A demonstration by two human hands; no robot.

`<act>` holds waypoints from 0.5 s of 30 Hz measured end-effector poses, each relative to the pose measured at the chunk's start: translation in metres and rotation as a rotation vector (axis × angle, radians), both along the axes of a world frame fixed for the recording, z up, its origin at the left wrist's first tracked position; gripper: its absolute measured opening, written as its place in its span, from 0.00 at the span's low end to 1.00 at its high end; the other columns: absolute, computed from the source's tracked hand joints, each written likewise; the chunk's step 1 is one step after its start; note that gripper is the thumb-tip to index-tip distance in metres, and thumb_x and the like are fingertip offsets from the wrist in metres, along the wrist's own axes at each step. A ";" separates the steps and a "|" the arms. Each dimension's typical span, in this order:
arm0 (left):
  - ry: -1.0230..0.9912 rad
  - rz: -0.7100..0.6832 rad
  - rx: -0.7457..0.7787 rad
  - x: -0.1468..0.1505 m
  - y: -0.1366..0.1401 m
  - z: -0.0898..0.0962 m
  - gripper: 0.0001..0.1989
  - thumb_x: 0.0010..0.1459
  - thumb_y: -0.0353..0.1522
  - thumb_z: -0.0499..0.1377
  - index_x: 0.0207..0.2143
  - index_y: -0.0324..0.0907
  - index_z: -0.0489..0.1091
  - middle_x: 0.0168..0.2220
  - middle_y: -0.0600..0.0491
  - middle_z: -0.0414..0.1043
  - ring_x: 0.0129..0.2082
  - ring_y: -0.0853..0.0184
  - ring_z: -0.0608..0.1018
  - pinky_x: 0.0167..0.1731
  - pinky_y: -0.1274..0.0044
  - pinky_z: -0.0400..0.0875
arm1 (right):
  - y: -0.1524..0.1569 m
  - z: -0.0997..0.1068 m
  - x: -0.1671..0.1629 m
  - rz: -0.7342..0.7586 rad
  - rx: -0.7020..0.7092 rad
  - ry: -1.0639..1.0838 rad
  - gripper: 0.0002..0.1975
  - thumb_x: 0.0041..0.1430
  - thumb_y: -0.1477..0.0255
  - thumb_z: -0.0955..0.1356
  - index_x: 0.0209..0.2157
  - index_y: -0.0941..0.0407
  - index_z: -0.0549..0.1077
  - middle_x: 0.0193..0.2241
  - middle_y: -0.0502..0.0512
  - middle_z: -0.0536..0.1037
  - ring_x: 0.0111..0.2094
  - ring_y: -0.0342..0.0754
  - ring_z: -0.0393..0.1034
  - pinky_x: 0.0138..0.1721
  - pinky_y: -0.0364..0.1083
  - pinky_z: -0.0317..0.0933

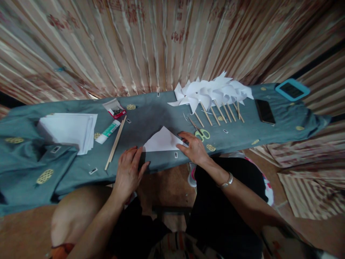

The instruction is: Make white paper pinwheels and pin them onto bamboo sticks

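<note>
A white sheet of paper (163,140), folded into a triangle, lies at the front edge of the cloth-covered table, its peak pointing away from me. At its left corner, the fingertips of my left hand (129,169) rest on the paper, with the thumb held apart. My right hand (195,146) has the right corner between thumb and fingers, the thumb lying over the paper. Just beyond my right hand are scissors (202,134) with light green handles. To the left, beyond my left hand, lie thin wooden sticks (116,142).
White paper pinwheels (212,91) on sticks lie in an overlapping row at the back right. Further right are a phone (265,111) and a blue-framed timer (292,90). On the left are stacked paper (67,129), a glue stick (107,132) and a red box of pins (115,109).
</note>
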State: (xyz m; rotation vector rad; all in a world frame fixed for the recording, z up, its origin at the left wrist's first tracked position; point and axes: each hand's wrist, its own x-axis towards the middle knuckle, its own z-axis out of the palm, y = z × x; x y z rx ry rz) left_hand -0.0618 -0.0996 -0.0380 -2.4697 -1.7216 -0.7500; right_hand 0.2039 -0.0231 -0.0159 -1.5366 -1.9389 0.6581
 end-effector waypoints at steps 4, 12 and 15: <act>-0.028 0.009 -0.020 0.000 0.004 -0.001 0.26 0.65 0.39 0.54 0.62 0.41 0.58 0.50 0.39 0.70 0.54 0.48 0.72 0.52 0.56 0.68 | 0.002 -0.001 -0.001 0.016 0.006 0.009 0.09 0.52 0.73 0.72 0.38 0.55 0.80 0.46 0.59 0.80 0.40 0.52 0.77 0.46 0.53 0.71; -0.095 0.042 -0.052 0.000 0.004 -0.002 0.27 0.65 0.41 0.55 0.64 0.43 0.57 0.56 0.39 0.67 0.55 0.49 0.71 0.54 0.57 0.68 | 0.005 -0.003 0.001 0.016 0.017 0.017 0.11 0.53 0.71 0.72 0.40 0.54 0.78 0.45 0.58 0.81 0.45 0.54 0.76 0.50 0.55 0.69; -0.141 0.041 -0.064 0.002 0.010 -0.003 0.29 0.64 0.41 0.55 0.64 0.41 0.55 0.59 0.38 0.66 0.58 0.49 0.70 0.55 0.57 0.67 | 0.007 -0.006 0.000 0.019 0.049 -0.018 0.20 0.53 0.69 0.73 0.48 0.57 0.76 0.52 0.63 0.77 0.54 0.58 0.72 0.58 0.58 0.63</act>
